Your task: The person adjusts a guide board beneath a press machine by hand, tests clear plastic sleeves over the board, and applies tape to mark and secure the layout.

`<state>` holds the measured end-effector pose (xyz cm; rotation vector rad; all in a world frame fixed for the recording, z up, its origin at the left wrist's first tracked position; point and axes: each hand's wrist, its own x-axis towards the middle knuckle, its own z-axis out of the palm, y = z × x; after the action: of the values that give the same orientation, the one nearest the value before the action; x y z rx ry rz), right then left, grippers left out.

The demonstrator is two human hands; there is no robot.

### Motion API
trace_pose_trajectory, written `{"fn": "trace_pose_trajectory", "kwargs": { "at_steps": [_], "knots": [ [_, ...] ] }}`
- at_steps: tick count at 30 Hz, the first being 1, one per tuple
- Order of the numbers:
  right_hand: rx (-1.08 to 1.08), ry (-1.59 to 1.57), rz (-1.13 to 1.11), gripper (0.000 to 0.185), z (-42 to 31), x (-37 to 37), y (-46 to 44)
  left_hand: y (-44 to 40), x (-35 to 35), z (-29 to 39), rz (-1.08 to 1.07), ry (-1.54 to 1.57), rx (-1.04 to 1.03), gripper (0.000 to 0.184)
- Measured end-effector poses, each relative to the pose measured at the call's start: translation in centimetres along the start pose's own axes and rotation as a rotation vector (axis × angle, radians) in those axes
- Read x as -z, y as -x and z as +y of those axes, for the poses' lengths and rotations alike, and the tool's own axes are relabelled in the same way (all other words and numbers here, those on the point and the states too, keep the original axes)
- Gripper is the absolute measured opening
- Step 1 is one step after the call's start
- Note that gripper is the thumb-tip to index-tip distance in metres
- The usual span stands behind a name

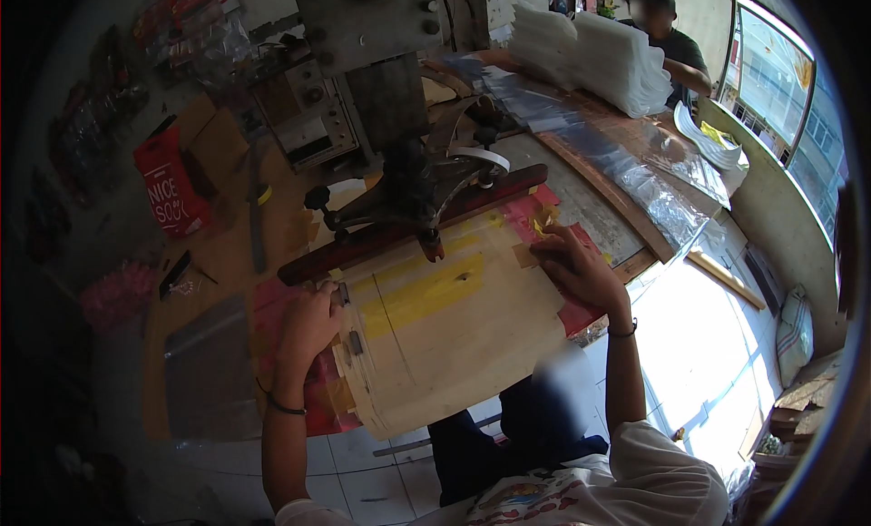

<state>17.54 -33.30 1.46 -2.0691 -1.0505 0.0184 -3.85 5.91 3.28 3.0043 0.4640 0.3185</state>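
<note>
A pale board [454, 335] with yellow tape strips [426, 294] and a thin dark line lies under a machine's dark red bar [481, 199]. Red sheeting [581, 315] shows past its left and right edges. My left hand [313, 322] rests at the board's upper left edge, its fingertips near small grey pieces [355, 342]; whether it grips anything is unclear. At the upper right edge, my right hand [576, 265] has bent fingers over a brown tape patch [524, 255] and yellow bits; a hold on anything cannot be made out.
The machine head [404, 181] stands just beyond the board. Left are a red bag [168, 186] and a grey sheet [213, 372]. White foam stacks [594, 58] and clear plastic [649, 195] lie on the right bench. Another person [676, 49] sits behind them.
</note>
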Motion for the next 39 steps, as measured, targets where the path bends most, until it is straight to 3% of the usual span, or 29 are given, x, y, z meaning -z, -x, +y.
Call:
{"fn": "trace_pose_trajectory", "kwargs": {
  "at_steps": [5,12,15,18,24,27,33,36,39],
  "knots": [
    [0.006,-0.011,0.016,0.051,0.4,-0.1,-0.1,-0.3,0.5,0.5,-0.091,0.036,0.082,0.041],
    [-0.032,-0.030,0.023,0.051,0.0,-0.7,0.0,-0.5,-0.3,-2.4,0.058,0.166,-0.060,0.030],
    [-0.020,-0.065,0.028,0.051,0.0,-0.9,-0.1,-0.6,1.3,-2.3,-0.099,0.208,0.054,0.030],
    [-0.015,-0.034,0.032,0.051,0.1,-0.8,0.0,-0.8,-0.4,-2.8,-0.004,0.242,-0.048,0.032],
    [0.033,-0.076,0.031,0.050,0.8,-0.7,0.1,-0.9,0.3,-1.8,-0.090,0.175,0.030,0.039],
    [0.059,-0.084,0.019,0.051,1.2,-0.7,0.2,-0.1,0.3,-2.4,0.021,0.006,-0.131,0.039],
    [0.134,-0.025,0.023,0.048,1.7,-0.3,0.0,2.1,4.5,3.8,0.002,-0.020,0.132,0.037],
    [0.092,-0.143,0.036,0.044,0.9,-0.2,0.3,1.1,3.2,4.4,-0.243,-0.103,0.134,0.036],
    [0.144,-0.129,0.037,0.043,1.6,-0.1,0.4,1.9,5.0,8.4,-0.006,-0.184,-0.046,0.031]
  ]
}}
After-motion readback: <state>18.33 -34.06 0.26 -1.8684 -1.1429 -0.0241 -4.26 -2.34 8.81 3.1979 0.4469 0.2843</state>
